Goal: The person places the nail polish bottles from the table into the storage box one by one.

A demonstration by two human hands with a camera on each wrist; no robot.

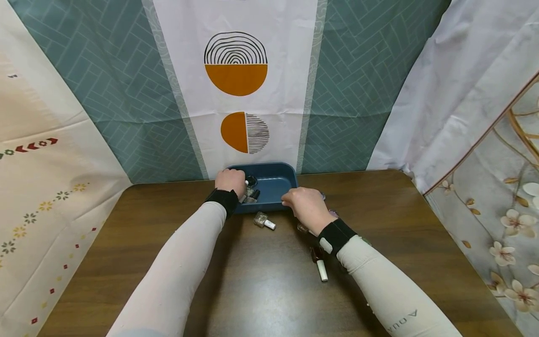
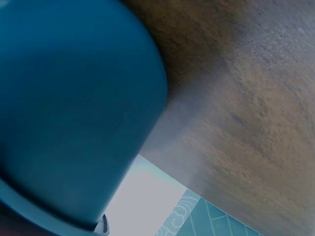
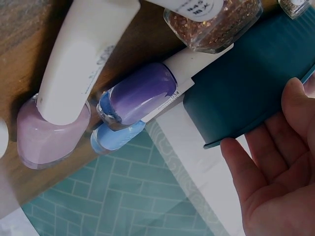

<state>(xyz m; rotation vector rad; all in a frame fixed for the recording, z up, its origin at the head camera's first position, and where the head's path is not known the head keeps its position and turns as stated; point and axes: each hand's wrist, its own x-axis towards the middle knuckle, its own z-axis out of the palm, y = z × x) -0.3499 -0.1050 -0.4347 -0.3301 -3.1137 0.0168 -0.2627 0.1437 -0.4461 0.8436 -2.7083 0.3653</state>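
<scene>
A blue plastic tray [image 1: 275, 187] stands at the back of the table, with several small nail polish bottles [image 1: 251, 194] at its left end. My left hand [image 1: 230, 181] grips the tray's left side; the left wrist view shows the tray's outer wall [image 2: 83, 108] close up, with the fingers out of sight. At the right front corner my right hand [image 1: 309, 206] holds the rim, its thumb [image 3: 294, 93] against the outer wall in the right wrist view. Beside that hand lie a purple nail polish bottle [image 3: 142, 93], a light blue one [image 3: 115, 136] and a pale pink one [image 3: 54, 135].
A glitter nail polish bottle [image 1: 261, 219] lies just before the tray. Under the right forearm is a dark bottle with a white cap [image 1: 322, 269]. A patterned curtain [image 1: 252, 103] hangs directly behind the table's back edge.
</scene>
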